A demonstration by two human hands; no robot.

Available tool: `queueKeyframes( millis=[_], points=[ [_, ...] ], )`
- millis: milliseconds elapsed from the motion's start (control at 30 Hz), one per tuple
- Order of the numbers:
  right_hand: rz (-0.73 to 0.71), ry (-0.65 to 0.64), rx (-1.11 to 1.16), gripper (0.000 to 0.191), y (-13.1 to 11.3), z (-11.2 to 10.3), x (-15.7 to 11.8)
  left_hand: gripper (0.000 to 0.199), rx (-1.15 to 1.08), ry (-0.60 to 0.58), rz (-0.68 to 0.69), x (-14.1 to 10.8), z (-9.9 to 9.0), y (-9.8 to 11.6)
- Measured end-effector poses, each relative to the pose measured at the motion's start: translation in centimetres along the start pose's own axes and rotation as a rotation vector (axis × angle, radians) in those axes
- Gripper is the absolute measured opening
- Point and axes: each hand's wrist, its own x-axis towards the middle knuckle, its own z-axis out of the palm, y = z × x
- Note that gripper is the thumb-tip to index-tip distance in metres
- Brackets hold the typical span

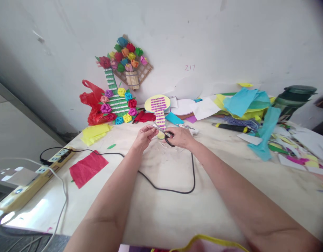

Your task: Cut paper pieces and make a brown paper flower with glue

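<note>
My right hand [181,137] is closed on the black handles of a pair of scissors [169,140], whose metal blades point left. Close to the blade tips, my left hand [145,136] has its fingers pinched together. Whatever they hold is too small to make out. Just behind the scissors is a yellow paper piece [157,105] with an oval top and a narrow stem, covered in rows of purple strips. Small white scraps [165,145] lie on the table below my hands.
A black cord [166,190] loops across the table [161,217] from a power strip [43,171] at left. Red paper [88,168] and yellow paper [95,134] lie nearby. Paper flowers [121,91] stand against the wall. Right are a yellow-black tool [231,127], blue paper [266,136] and a dark bottle [294,101].
</note>
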Motion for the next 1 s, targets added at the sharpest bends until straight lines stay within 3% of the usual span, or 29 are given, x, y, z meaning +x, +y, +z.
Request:
queueKeyframes(
  millis=[1000],
  points=[
    [-0.085, -0.011, -0.166, 0.049, -0.17, -0.93, -0.20, 0.018, -0.018, 0.005, -0.044, -0.53, 0.80, -0.23]
  ],
)
